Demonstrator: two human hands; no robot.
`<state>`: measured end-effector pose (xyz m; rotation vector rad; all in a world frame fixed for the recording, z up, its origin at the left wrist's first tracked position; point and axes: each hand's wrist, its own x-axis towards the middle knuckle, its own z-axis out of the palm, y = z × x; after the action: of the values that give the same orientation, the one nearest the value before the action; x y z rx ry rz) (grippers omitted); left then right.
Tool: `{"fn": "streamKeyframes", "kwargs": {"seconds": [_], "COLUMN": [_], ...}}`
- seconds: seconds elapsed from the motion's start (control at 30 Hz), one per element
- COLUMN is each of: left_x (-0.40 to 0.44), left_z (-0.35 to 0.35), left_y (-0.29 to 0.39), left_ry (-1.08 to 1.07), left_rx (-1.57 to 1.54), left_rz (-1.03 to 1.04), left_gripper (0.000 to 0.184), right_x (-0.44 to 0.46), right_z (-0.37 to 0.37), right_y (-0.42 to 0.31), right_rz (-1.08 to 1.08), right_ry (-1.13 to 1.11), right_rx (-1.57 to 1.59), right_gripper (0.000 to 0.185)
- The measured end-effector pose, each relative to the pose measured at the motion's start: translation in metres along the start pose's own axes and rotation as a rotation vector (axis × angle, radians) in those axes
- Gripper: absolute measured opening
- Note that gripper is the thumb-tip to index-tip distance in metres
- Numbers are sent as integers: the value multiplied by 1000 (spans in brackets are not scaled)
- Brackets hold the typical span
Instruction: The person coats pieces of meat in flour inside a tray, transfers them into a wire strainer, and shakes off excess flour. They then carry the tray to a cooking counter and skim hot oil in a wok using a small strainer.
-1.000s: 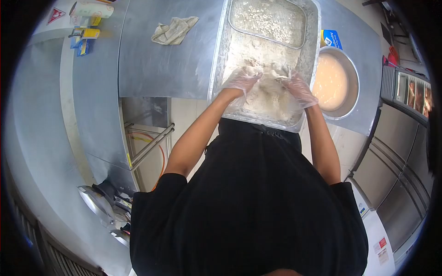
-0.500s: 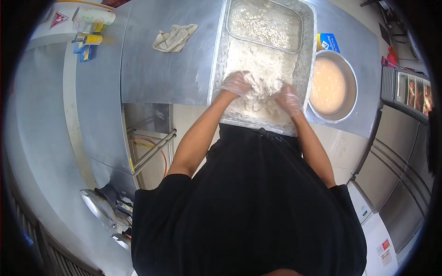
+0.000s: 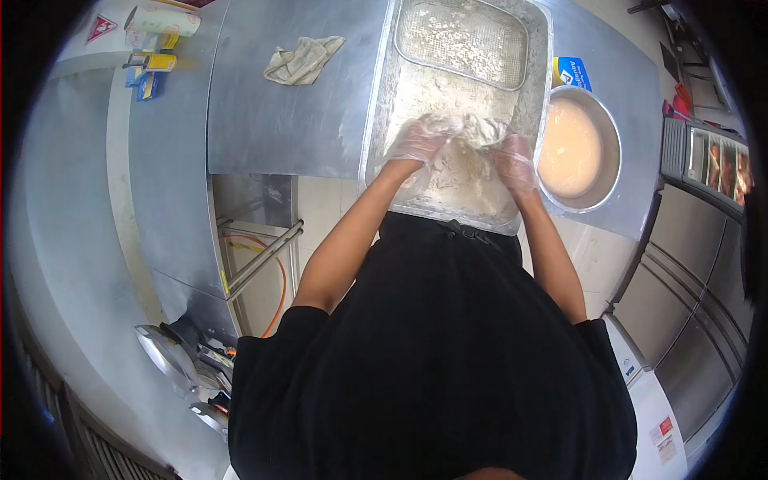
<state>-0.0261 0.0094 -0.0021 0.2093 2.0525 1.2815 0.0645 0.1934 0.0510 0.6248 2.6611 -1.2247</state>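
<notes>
This looks like a commercial kitchen: a stainless-steel table (image 3: 284,124) carries a large metal tray (image 3: 374,148) of flour (image 3: 472,180), jutting past its near edge, with a wire basket (image 3: 526,60) inside; a metal bowl (image 3: 614,152) of creamy batter (image 3: 570,148) sits towards the near right corner; steel-doored cabinets (image 3: 680,264) stand beyond.

A plain black shirt (image 3: 448,344) with wide, short sleeves (image 3: 284,340) leaves the forearms (image 3: 344,234) bare. Thin, clear, wrinkled gloves (image 3: 408,150) cover the left hand (image 3: 422,142) and the right hand (image 3: 516,160), reaching the wrists (image 3: 402,167). What looks like a dark, knotted cord (image 3: 459,230) shows at the waist (image 3: 420,230).
</notes>
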Motion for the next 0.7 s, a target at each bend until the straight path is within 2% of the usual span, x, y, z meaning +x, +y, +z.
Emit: {"fn": "streamKeyframes", "kwargs": {"seconds": [0.07,0.1,0.17,0.23,0.33,0.37,0.43,0.47,0.53,0.57,0.63,0.67,0.7], "left_x": [2,-3,-17,-17,-12,-10,-7,-7,-3,-6,-17,-23,-26], "left_z": [14,12,1,-5,-6,-5,-1,1,3,2,-9,-14,-17], "left_y": [2,11,41,36,18,10,3,0,-13,-19,1,11,13], "left_ry": [-120,-101,-60,4,226,310,331,341,431,475,381,333,193], "left_rx": [-299,-386,-559,-412,-11,156,213,243,263,275,218,188,376], "left_rz": [-66,-151,-315,-176,-55,-31,-162,-225,-178,-162,-196,-211,-88], "left_gripper": [42,42,42,42,46,48,52,54,55,56,57,58,53], "right_x": [6,9,4,-2,-10,-8,-6,-10,-20,-24,-29,-23,-22], "right_z": [18,28,26,19,-6,-1,9,7,-14,-20,-26,-12,-17], "right_y": [0,-4,-13,-10,-25,-11,15,19,-15,-23,-32,0,3], "right_rz": [-108,-162,-228,-321,-45,-110,-238,-207,-157,-120,-46,-178,-320], "right_ry": [-10,-13,48,92,-4,64,202,184,152,164,182,179,124], "right_rx": [157,238,193,147,89,-1,-192,-222,-283,-171,49,156,-21], "right_gripper": [41,42,43,43,37,34,28,26,21,21,20,21,21]}}
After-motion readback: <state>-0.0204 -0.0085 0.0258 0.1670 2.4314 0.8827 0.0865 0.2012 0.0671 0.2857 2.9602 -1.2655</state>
